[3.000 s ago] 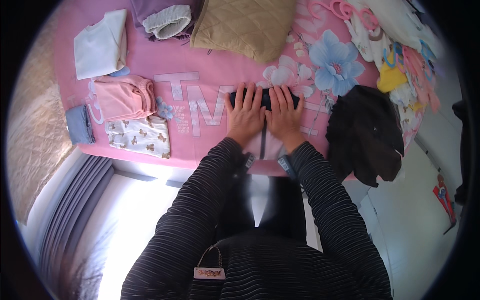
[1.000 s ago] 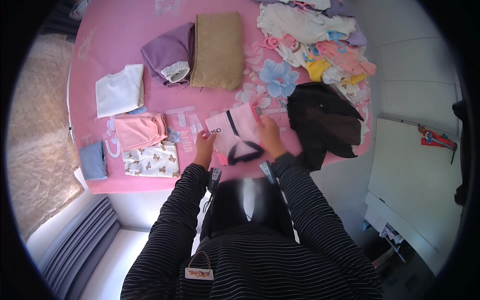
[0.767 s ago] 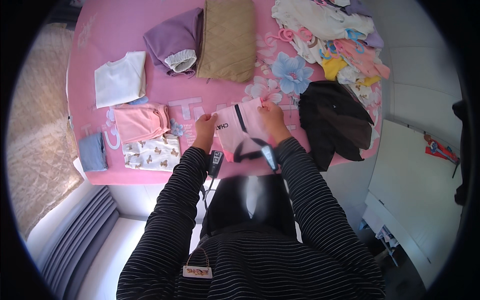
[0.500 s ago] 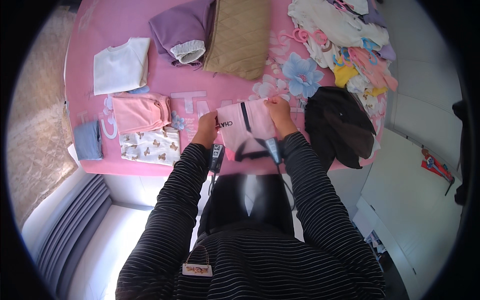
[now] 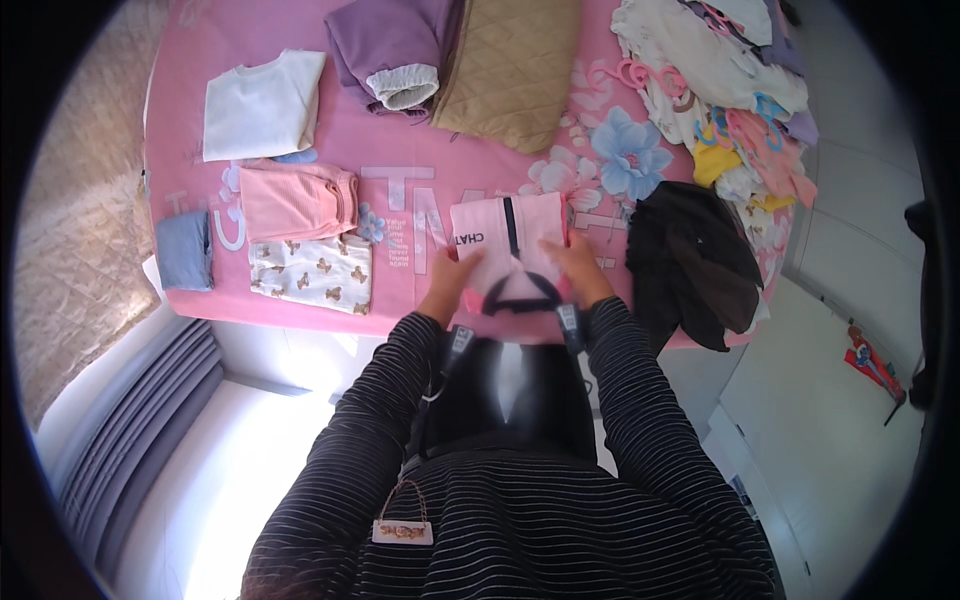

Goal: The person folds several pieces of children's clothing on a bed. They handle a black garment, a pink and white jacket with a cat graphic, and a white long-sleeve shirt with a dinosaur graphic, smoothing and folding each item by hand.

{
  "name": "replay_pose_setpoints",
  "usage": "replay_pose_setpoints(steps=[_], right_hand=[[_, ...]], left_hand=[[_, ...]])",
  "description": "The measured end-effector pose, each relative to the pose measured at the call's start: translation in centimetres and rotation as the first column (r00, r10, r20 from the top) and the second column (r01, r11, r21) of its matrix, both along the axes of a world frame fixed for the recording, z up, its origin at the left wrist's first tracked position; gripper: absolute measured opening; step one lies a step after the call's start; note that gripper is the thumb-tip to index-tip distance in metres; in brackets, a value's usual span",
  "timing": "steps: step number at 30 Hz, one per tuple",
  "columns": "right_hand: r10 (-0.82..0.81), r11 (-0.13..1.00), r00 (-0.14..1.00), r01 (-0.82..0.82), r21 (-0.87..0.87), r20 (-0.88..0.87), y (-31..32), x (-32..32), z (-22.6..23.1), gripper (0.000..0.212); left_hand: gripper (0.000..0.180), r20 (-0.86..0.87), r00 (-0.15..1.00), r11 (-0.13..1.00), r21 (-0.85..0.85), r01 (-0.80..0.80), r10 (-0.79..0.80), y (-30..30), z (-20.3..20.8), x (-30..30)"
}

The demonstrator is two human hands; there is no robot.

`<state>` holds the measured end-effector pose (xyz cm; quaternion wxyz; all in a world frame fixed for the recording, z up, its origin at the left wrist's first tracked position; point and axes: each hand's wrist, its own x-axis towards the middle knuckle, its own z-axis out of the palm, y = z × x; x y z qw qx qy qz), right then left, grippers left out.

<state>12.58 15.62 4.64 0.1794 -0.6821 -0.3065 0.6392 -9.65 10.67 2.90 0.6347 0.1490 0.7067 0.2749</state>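
A folded pink jacket with a black zip line and black trim lies at the near edge of the bed. My left hand holds its left side, the thumb resting on top and the other fingers mostly hidden. On the opposite side my right hand grips the jacket's right edge, thumb over the cloth, a little blurred. Small dark devices with cables sit by both wrists. Just right of my right hand lies a crumpled black garment.
Left on the pink bedspread are bear-print pants, folded pink clothing, a white top and folded blue denim. Farther back lie a purple garment and a tan quilted one. Clothes and hangers heap at far right.
The jacket now lies flatter and squarer, and my hands have shifted nearer to me along its sides. The whole view has shifted slightly, so the bed's contents appear farther right and higher.
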Motion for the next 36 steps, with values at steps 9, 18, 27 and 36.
replay_pose_setpoints(steps=[9,18,27,36], right_hand=[[-0.333,0.918,0.828,0.175,-0.355,-0.452,-8.2,1.2,4.4,0.047],[-0.009,0.869,0.868,0.252,0.426,-0.496,-14.7,3.0,18.6,0.044],[-0.506,0.521,-0.065,0.771,-0.365,-0.86,-17.2,1.1,23.3,0.058],[-0.691,0.57,0.345,0.801,-0.184,-0.636,-17.5,3.3,25.3,0.025]], left_hand=[[0.029,0.582,0.813,0.967,-0.221,0.128,0.025,-4.1,5.3,-1.2],[0.039,0.607,0.774,0.983,0.098,0.155,-0.182,-4.2,18.4,1.4],[0.046,0.667,0.706,0.922,0.384,-0.05,-0.24,-4.9,25.6,9.1],[0.042,0.599,0.713,0.865,0.501,0.021,-0.364,-9.1,26.1,11.8]])
